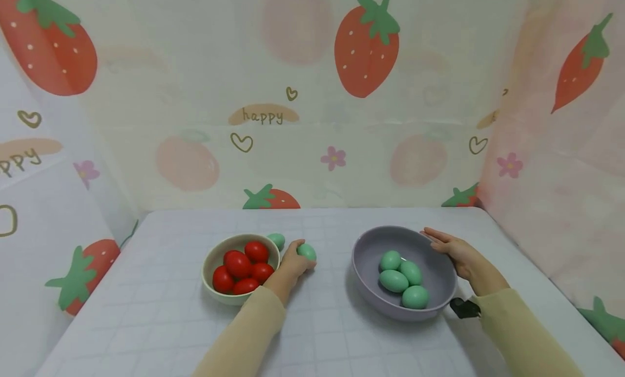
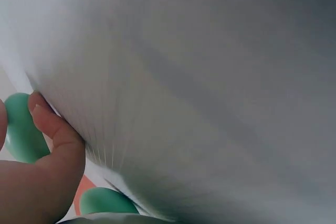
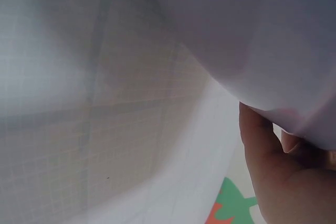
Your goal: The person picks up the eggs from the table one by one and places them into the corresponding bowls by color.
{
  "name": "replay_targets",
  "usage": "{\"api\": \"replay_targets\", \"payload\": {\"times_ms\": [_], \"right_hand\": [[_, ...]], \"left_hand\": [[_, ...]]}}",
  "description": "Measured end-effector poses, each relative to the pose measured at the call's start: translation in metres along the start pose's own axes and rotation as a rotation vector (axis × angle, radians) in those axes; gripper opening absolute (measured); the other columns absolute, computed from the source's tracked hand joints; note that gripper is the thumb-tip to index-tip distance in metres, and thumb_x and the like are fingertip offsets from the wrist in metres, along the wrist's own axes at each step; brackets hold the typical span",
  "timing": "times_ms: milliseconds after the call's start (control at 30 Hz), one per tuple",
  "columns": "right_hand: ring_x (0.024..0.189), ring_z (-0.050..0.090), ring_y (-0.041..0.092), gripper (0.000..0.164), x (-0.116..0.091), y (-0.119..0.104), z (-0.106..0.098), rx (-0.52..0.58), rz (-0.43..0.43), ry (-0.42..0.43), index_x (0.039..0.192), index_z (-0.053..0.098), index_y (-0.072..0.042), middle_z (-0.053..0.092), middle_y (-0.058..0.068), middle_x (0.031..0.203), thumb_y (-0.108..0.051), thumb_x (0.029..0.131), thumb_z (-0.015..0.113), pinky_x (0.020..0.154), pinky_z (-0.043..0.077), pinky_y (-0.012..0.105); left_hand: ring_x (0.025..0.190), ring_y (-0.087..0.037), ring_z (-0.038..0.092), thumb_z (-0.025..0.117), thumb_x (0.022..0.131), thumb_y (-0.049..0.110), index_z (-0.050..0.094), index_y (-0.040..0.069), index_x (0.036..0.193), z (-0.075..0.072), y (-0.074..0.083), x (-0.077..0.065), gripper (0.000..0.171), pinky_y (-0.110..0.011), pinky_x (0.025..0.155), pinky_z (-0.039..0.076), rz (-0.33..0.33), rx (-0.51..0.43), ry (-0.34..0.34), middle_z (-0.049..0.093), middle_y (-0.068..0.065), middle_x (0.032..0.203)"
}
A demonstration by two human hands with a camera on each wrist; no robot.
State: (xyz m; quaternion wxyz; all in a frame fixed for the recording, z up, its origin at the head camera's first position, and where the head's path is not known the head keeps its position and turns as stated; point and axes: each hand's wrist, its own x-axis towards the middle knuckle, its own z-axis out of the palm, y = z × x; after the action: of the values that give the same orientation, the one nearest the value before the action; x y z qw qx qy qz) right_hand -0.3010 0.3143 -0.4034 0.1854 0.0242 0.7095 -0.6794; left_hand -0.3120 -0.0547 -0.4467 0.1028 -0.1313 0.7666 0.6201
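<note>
My left hand (image 1: 294, 266) pinches a green egg (image 1: 307, 251) between thumb and fingers just right of the small cream bowl. In the left wrist view the same egg (image 2: 25, 129) shows between the fingertips. Behind the hand another green egg (image 1: 276, 240) lies on the table by the cream bowl's rim. My right hand (image 1: 461, 256) rests against the right side of a large purple-grey bowl (image 1: 366, 279), its fingers extended along the rim. Several green eggs (image 1: 393, 281) sit inside that bowl. From the right wrist, the fingers (image 3: 260, 135) touch the bowl's outer wall.
The cream bowl (image 1: 207, 279), holding several red eggs (image 1: 238, 264), stands on the left beside my left forearm. A white gridded cloth (image 1: 322, 333) covers the table. Strawberry-print sheets (image 1: 303, 165) enclose the back and both sides.
</note>
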Motion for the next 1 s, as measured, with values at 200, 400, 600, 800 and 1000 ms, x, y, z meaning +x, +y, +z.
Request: {"api": "replay_targets", "payload": {"times_ms": [200, 400, 600, 800, 1000], "right_hand": [[0.144, 0.013, 0.02, 0.067, -0.001, 0.004, 0.0, 0.019, 0.008, -0.004, 0.154, 0.006, -0.005, 0.017, 0.002, 0.153, -0.01, 0.101, 0.049, 0.091, 0.039, 0.016], [0.14, 0.026, 0.011, 0.068, -0.002, 0.007, 0.001, 0.029, 0.012, 0.003, 0.154, 0.007, -0.005, 0.014, 0.007, 0.155, -0.009, 0.101, 0.049, 0.09, 0.04, 0.016], [0.14, 0.026, 0.012, 0.066, -0.002, 0.009, 0.001, 0.039, 0.022, 0.012, 0.154, 0.009, -0.006, 0.011, 0.009, 0.155, -0.009, 0.101, 0.048, 0.088, 0.042, 0.015], [0.145, 0.011, 0.023, 0.065, -0.002, 0.009, -0.001, 0.017, 0.01, 0.002, 0.154, 0.007, -0.005, 0.01, 0.009, 0.156, -0.01, 0.102, 0.047, 0.093, 0.039, 0.017], [0.146, 0.005, 0.028, 0.063, 0.001, 0.002, -0.002, 0.001, -0.015, -0.016, 0.154, 0.005, -0.005, 0.005, 0.012, 0.157, -0.009, 0.103, 0.042, 0.097, 0.036, 0.018]], "left_hand": [[0.113, -0.036, 0.046, 0.068, 0.082, -0.012, 0.041, 0.005, 0.145, 0.0, 0.002, -0.003, 0.071, -0.039, 0.089, 0.047, -0.017, -0.021, 0.006, 0.038, -0.023, 0.143], [0.095, -0.031, 0.05, 0.069, 0.08, -0.014, 0.042, 0.002, 0.143, 0.001, 0.002, -0.006, 0.071, -0.027, 0.065, 0.043, -0.009, -0.013, 0.013, 0.043, -0.023, 0.136], [0.098, -0.031, 0.05, 0.069, 0.08, -0.012, 0.045, 0.006, 0.143, 0.001, 0.006, -0.011, 0.07, -0.024, 0.061, 0.043, -0.011, -0.017, 0.004, 0.044, -0.018, 0.136], [0.081, -0.024, 0.051, 0.068, 0.08, -0.014, 0.044, 0.003, 0.143, 0.002, 0.016, -0.025, 0.07, -0.021, 0.057, 0.042, 0.062, -0.062, -0.049, 0.044, -0.019, 0.14], [0.071, -0.018, 0.058, 0.071, 0.08, -0.008, 0.046, 0.005, 0.142, 0.007, 0.031, -0.037, 0.068, -0.022, 0.058, 0.043, 0.117, -0.017, -0.103, 0.047, -0.018, 0.142]]}}
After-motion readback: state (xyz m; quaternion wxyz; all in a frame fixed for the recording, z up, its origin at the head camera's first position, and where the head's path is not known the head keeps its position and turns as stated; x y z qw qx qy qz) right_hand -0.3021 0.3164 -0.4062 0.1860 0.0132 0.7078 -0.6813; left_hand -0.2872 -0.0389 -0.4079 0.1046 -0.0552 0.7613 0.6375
